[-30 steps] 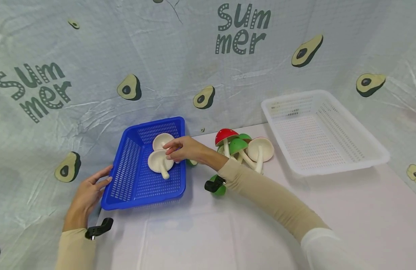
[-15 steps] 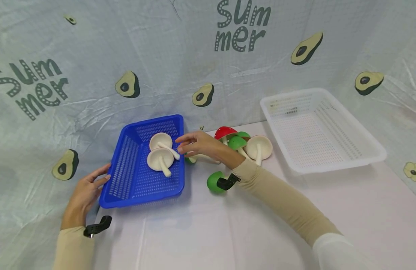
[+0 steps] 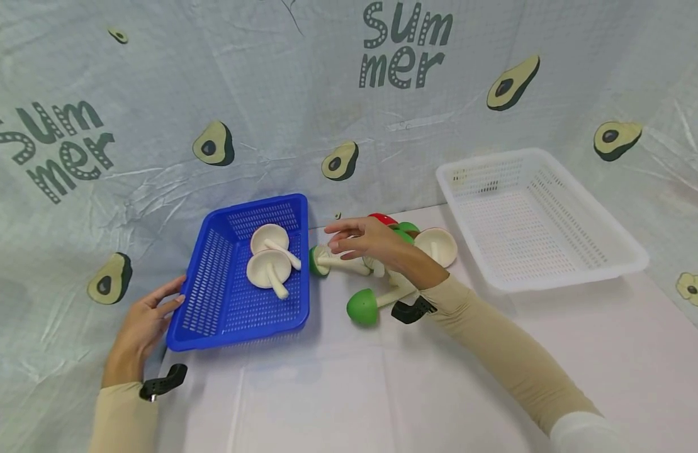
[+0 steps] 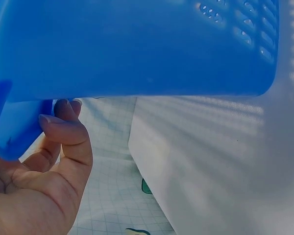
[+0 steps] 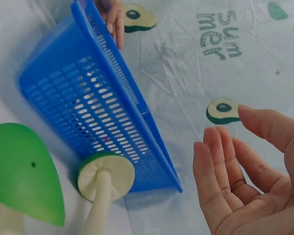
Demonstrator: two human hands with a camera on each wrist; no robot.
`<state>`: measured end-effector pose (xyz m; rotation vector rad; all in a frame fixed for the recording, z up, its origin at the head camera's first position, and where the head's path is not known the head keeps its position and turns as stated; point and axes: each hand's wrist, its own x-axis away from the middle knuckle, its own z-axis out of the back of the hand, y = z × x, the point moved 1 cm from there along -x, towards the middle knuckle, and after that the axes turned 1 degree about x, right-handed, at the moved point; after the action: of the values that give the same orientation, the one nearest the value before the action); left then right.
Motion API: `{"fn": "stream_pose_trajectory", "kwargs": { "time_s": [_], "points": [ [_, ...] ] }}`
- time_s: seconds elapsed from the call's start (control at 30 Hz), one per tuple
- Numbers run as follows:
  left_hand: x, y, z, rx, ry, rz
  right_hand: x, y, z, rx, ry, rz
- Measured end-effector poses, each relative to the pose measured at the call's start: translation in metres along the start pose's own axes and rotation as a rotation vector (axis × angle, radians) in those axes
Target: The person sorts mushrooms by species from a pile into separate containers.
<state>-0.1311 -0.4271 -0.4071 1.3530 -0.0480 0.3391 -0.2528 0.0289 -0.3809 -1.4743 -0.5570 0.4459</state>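
Observation:
At the left, a blue plastic basket [image 3: 213, 314] holds two toy mushrooms [image 3: 262, 267], their pale undersides up and stems slanting. My left hand [image 3: 141, 327] grips its left rim, fingers curled at the edge in the left wrist view. Out over the table, my right hand [image 3: 377, 242] hangs with loosely bent fingers and holds nothing. Beneath and around it lie more toy mushrooms: a green one [image 3: 362, 307] on its side, another green-capped one [image 3: 320, 261] against the basket's right wall, and a red cap [image 3: 384, 219] partly hidden behind the hand.
A white basket [image 3: 552, 283] with nothing in it stands at the right. Between the baskets, a pale-undersided mushroom [image 3: 447, 245] lies beside the green caps. A cloth with avocado prints [image 3: 340, 160] hangs behind the white table [image 3: 326, 390].
My right hand has moved right, out from over the blue basket, leaving the mushroom there with its stem now slanting down to the right. My left hand stays at the rim.

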Motion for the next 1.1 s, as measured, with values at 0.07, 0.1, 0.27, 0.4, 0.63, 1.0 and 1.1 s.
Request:
{"fn": "stream_pose_trajectory", "kwargs": {
  "time_s": [0.07, 0.1, 0.27, 0.4, 0.63, 1.0, 1.1],
  "points": [
    [0.000, 0.000, 0.000, 0.005, -0.003, -0.001, 0.006, 0.002, 0.005, -0.004, 0.025, -0.002],
    [-0.001, 0.000, 0.000, 0.007, -0.004, -0.003, 0.009, 0.004, 0.008, -0.015, 0.038, -0.005],
    [-0.002, -0.001, 0.000, 0.017, -0.002, -0.005, 0.025, 0.011, 0.020, -0.062, 0.089, -0.014],
    [-0.002, -0.001, 0.000, 0.009, 0.001, -0.002, 0.037, 0.017, 0.028, -0.066, 0.115, -0.002],
    [-0.002, -0.002, 0.000, -0.007, 0.009, 0.007, 0.056, 0.027, 0.040, -0.083, 0.205, 0.043],
    [-0.001, -0.001, 0.000, 0.010, 0.011, 0.014, 0.082, 0.049, 0.053, -0.059, 0.376, 0.109],
    [-0.001, -0.001, 0.000, 0.000, 0.010, 0.009, 0.089, 0.056, 0.054, -0.073, 0.416, 0.119]
  ]
}}
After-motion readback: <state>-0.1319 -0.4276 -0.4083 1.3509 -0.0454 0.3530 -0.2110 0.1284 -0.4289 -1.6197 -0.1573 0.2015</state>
